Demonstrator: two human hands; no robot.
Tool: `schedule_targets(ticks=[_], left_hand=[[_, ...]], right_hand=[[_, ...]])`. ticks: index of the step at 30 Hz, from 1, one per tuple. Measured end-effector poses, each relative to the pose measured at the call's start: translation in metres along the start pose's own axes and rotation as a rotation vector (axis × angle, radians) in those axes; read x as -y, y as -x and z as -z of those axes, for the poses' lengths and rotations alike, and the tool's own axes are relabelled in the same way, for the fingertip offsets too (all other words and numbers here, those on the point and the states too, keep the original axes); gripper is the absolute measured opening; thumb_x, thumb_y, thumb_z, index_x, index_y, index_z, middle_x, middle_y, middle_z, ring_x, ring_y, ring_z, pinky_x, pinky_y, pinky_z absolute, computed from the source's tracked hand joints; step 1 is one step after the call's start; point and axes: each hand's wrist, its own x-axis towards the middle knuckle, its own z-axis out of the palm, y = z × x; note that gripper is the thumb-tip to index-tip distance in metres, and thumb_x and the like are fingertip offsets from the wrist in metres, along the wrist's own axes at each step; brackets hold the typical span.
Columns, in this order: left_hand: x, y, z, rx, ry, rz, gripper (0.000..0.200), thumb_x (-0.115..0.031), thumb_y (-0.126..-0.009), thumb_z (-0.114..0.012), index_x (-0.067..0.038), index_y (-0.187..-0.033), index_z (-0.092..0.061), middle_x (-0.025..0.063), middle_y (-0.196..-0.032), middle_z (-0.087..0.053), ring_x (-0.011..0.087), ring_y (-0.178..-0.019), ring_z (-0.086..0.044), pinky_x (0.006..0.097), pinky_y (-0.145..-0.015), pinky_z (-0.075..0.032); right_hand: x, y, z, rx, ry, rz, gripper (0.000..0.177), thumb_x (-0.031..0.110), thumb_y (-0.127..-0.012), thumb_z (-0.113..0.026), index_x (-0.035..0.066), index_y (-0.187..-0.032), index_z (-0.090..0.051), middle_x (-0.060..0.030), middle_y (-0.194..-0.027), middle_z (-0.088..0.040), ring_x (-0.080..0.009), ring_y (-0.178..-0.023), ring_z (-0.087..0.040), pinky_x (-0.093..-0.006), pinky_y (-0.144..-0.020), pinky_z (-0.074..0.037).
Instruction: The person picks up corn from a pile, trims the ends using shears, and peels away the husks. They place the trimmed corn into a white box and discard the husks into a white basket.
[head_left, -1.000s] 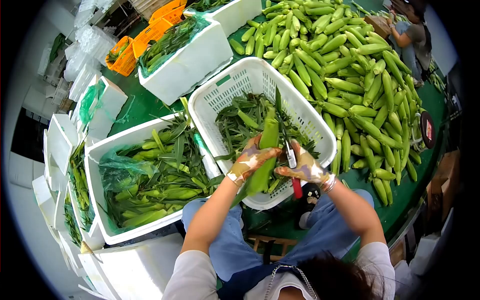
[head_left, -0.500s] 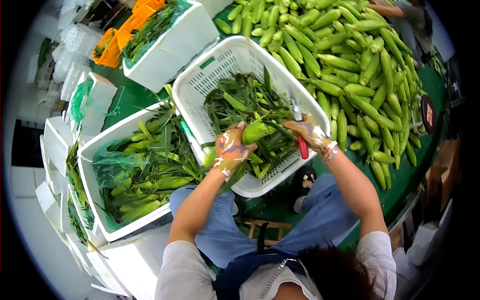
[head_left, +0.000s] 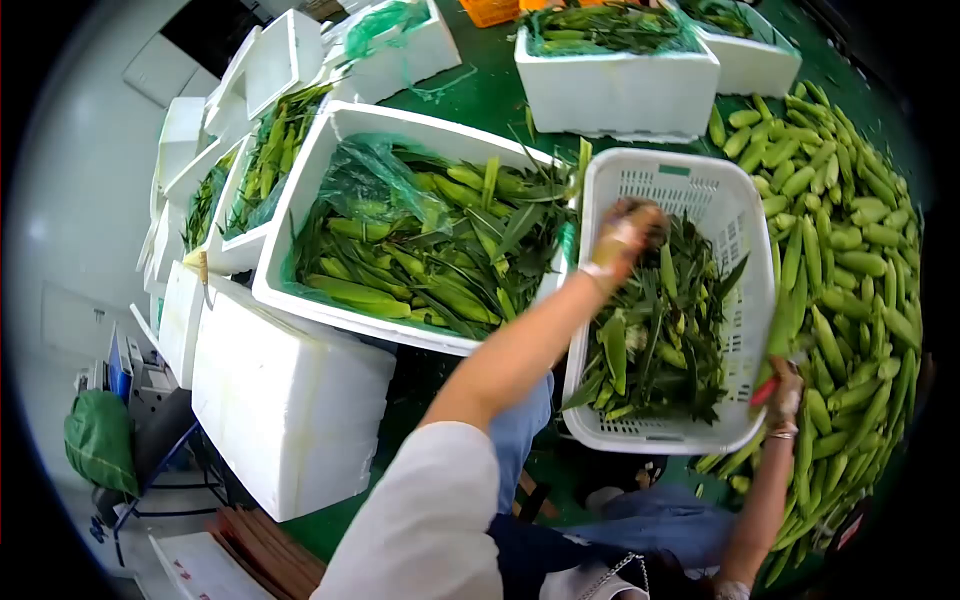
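Observation:
My left hand [head_left: 632, 238], in a patterned glove and smeared by motion, is over the left side of a white plastic basket [head_left: 668, 442]. Beneath it lie cut corn leaves and husks [head_left: 665, 340]. My right hand [head_left: 786, 392], also gloved, grips red-handled pruning shears [head_left: 765, 390] just outside the basket's right rim. A blurred green ear of corn [head_left: 780, 335] shows directly above that hand, beside the corn pile [head_left: 850, 300]. Left of the basket, a white foam box [head_left: 410, 335] holds unhusked corn [head_left: 450, 285] and green plastic film.
More foam boxes of leafy corn, one a white box [head_left: 615, 95], stand at the back. A large foam box [head_left: 290, 390] is at the left front, near a folding chair with a green bag [head_left: 100, 440]. Green floor [head_left: 470, 95] shows between boxes.
The view has swung left. My left hand no longer has the corn ear it held and is higher over the basket. My right hand, with the shears, has moved outside the right rim.

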Motion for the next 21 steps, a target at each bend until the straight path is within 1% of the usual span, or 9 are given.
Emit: schedule_targets(ticks=[3, 4, 5, 6, 8, 9, 16, 20, 21], left_hand=[[-0.094, 0.003, 0.101, -0.176, -1.451, -0.381, 0.047, -0.034, -0.074, -0.069, -0.004, -0.107, -0.055, 0.0172, -0.097, -0.061, 0.0303, -0.092, -0.06, 0.0367, -0.079, -0.049], [-0.13, 0.017, 0.117, -0.364, -1.772, -0.097, 0.056, -0.042, -0.072, -0.068, -0.005, -0.112, -0.052, 0.0187, -0.098, -0.06, 0.0337, -0.095, -0.059, 0.0396, -0.084, -0.047], [-0.143, 0.022, 0.179, -0.42, -1.939, -0.255, 0.062, -0.043, -0.071, -0.067, -0.006, -0.118, -0.048, 0.019, -0.103, -0.059, 0.0333, -0.091, -0.06, 0.0381, -0.081, -0.049], [-0.154, 0.027, 0.234, -0.518, -2.347, -0.281, 0.064, -0.043, -0.072, -0.067, -0.009, -0.121, -0.045, 0.0166, -0.109, -0.056, 0.032, -0.09, -0.059, 0.0382, -0.076, -0.05], [-0.195, 0.033, 0.281, -0.759, -1.856, -0.047, 0.063, -0.038, -0.077, -0.064, -0.013, -0.13, -0.04, 0.0119, -0.116, -0.051, 0.025, -0.091, -0.058, 0.0378, -0.07, -0.05], [-0.202, 0.04, 0.292, -0.625, -2.829, -0.079, 0.059, -0.034, -0.082, -0.062, -0.014, -0.133, -0.038, 0.0105, -0.119, -0.05, 0.0224, -0.092, -0.057, 0.038, -0.068, -0.049], [-0.215, 0.014, 0.338, -0.554, -2.432, 0.718, 0.042, -0.024, -0.087, -0.051, -0.014, -0.127, -0.047, 0.0091, -0.117, -0.055, 0.0212, -0.1, -0.055, 0.0386, -0.079, -0.047], [-0.279, 0.019, 0.322, -0.745, -2.308, -0.007, 0.025, -0.029, -0.085, -0.045, -0.011, -0.096, -0.058, 0.0151, -0.091, -0.062, 0.0323, -0.081, -0.061, 0.0442, -0.069, -0.05], [-0.312, 0.022, 0.335, -0.79, -2.297, -0.65, 0.022, -0.023, -0.082, -0.047, -0.008, -0.094, -0.058, 0.0154, -0.085, -0.061, 0.0351, -0.076, -0.06, 0.0472, -0.067, -0.049]], right_hand=[[-0.122, -0.129, 0.172, -0.198, -0.367, 0.338, 0.041, 0.034, -0.086, -0.058, 0.007, -0.117, -0.059, -0.0006, -0.1, -0.057, -0.0113, -0.086, -0.052, -0.0275, -0.076, -0.043], [-0.13, -0.158, 0.239, -0.412, -0.425, 0.262, 0.055, 0.049, -0.09, -0.045, 0.009, -0.126, -0.051, -0.0041, -0.125, -0.05, -0.0187, -0.101, -0.049, -0.0323, -0.092, -0.037], [-0.11, -0.149, 0.266, -0.546, -0.597, 0.384, 0.056, 0.049, -0.091, -0.043, 0.009, -0.129, -0.048, -0.0051, -0.129, -0.047, -0.0183, -0.1, -0.05, -0.0319, -0.085, -0.043], [-0.092, -0.142, 0.288, -0.631, -0.629, 0.38, 0.055, 0.049, -0.09, -0.043, 0.009, -0.128, -0.049, -0.0057, -0.12, -0.049, -0.0177, -0.094, -0.051, -0.0311, -0.079, -0.044], [-0.079, -0.136, 0.348, -0.641, -0.565, 0.312, 0.054, 0.049, -0.09, -0.042, 0.009, -0.124, -0.052, -0.0068, -0.102, -0.054, -0.0165, -0.083, -0.053, -0.0295, -0.067, -0.045], [-0.079, -0.126, 0.363, -0.61, -0.505, 0.293, 0.053, 0.049, -0.089, -0.042, 0.009, -0.122, -0.053, -0.0074, -0.093, -0.056, -0.0159, -0.077, -0.054, -0.0287, -0.062, -0.046], [-0.035, 0.049, 0.117, -0.401, -0.155, 0.323, 0.04, 0.044, -0.086, -0.054, 0.004, -0.091, -0.055, -0.0024, -0.055, -0.049, -0.012, -0.044, -0.047, -0.0233, -0.047, -0.038], [-0.007, 0.107, 0.004, -0.257, -0.239, 0.241, 0.035, 0.036, -0.087, -0.056, 0.002, -0.093, -0.055, -0.0034, -0.056, -0.052, -0.0125, -0.044, -0.049, -0.0232, -0.046, -0.038], [0.002, 0.118, -0.019, -0.263, -0.183, 0.22, 0.033, 0.034, -0.087, -0.055, 0.001, -0.093, -0.055, -0.004, -0.057, -0.053, -0.0126, -0.045, -0.049, -0.0238, -0.048, -0.04]])
